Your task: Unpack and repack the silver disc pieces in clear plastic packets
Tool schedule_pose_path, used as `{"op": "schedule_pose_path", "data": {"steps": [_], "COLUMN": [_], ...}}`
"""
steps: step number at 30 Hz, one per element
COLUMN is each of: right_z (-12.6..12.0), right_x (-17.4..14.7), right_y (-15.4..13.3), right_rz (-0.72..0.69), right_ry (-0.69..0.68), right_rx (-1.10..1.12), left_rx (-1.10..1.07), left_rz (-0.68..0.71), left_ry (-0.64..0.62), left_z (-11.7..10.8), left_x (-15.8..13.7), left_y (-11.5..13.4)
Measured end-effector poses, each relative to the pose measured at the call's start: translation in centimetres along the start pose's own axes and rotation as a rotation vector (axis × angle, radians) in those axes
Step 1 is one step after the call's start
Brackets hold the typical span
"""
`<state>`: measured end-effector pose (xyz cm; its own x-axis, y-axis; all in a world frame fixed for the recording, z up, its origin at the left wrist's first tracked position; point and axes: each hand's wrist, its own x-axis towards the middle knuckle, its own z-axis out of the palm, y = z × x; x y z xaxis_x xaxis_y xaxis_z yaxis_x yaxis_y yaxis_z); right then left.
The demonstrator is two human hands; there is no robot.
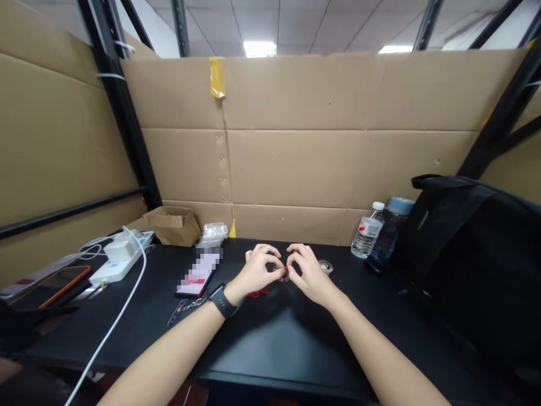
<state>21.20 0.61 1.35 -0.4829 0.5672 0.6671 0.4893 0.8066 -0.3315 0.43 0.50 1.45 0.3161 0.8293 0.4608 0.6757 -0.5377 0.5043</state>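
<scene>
Two bare arms are closest, coming up from the bottom of the view, one on each side. They reach over the black table (pixel 270 344), and both hands meet near the middle. The left hand (pixel 258 272), with a dark watch (pixel 222 300) on its wrist, has its thumb and first finger pinched close together. The right hand (pixel 310 274) pinches the same way, facing it. A tiny red bit (pixel 285 268) sits right between the fingertips, above the table, and both hands seem to hold it. It looks very small, so maybe that is why only the tips are used. The other fingers curl up, probably to stay out of the way.

A red string (pixel 257 292) lies just beside the left hand. I can't tell if it joins the red bit. A small round dish (pixel 326 267) is just past the right hand. The phone (pixel 200 273) and the water bottle (pixel 367 234) stay off to the sides, which likely leaves the hands room.
</scene>
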Motion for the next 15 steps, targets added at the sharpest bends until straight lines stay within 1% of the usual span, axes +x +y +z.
{"op": "schedule_pose_path", "data": {"steps": [2, 6, 9, 11, 12, 15], "right_z": [-0.3, -1.3, -1.7, -1.7, -1.7, -1.4], "right_x": [0.1, 0.3, 0.2, 0.1, 0.1, -0.1], "right_y": [0.0, 0.1, 0.5, 0.8, 0.9, 1.4], "right_rz": [0.009, 0.076, 0.127, 0.152, 0.162, 0.195], "right_ry": [0.018, 0.074, 0.086, 0.077, 0.067, 0.061], "right_rx": [-0.003, 0.021, 0.043, 0.05, 0.052, 0.058], "left_rx": [-0.027, 0.005, 0.181, 0.298, 0.343, 0.447], "left_rz": [-0.04, -0.189, -0.28, -0.324, -0.332, -0.357], "left_ry": [0.034, 0.104, 0.207, 0.215, 0.197, 0.15], "left_z": [0.0, -0.5, -0.6, -0.2, 0.0, 0.7], "left_x": [0.5, 1.5, 1.6, 1.6, 1.5, 1.4], "left_y": [-1.5, -5.7, -8.5, -9.7, -10.1, -10.7]}}
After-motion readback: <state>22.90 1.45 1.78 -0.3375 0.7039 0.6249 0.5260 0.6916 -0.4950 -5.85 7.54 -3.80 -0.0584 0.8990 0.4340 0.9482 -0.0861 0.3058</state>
